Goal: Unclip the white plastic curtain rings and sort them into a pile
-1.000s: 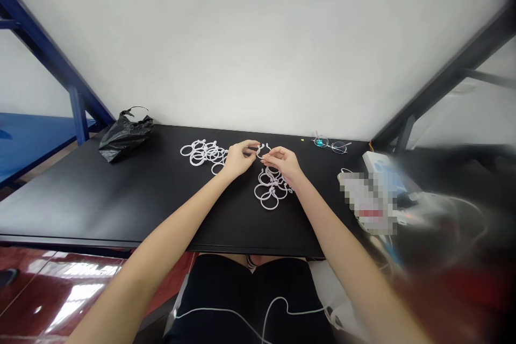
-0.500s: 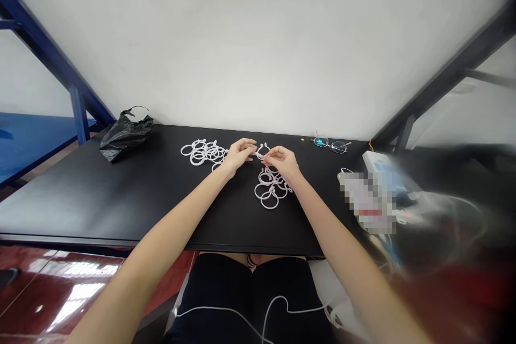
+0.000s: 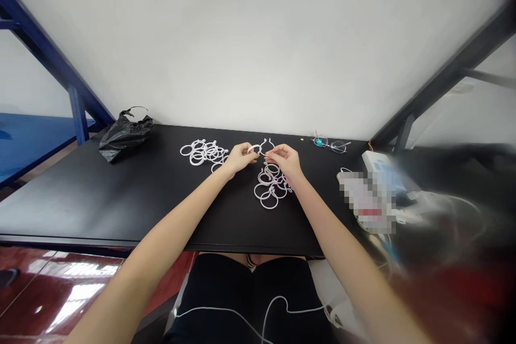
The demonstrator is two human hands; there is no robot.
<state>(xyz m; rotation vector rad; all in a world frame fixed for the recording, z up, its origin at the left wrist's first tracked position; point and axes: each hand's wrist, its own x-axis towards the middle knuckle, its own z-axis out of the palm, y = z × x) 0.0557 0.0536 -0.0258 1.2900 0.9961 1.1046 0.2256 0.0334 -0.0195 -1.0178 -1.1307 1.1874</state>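
My left hand is closed around the edge of a thin white plastic ring. Close to it on the right, my right hand pinches a second white ring, an open one with small knobbed ends pointing up. The two rings meet or overlap between my fingertips; whether they are linked is too small to tell. Below my right hand lies a pile of similar white rings, partly covered by the hand. Another heap of white rings rests left of my left hand.
On the black table, a crumpled black plastic bag lies far left. Eyeglasses sit at the back right. A white-and-blue box, a blurred-out item and cables are on the right. A white cable crosses my lap.
My left hand's fingers were spread and are now closed on a white ring. The ring in my right hand has shifted slightly right and up, and its ends show more clearly.
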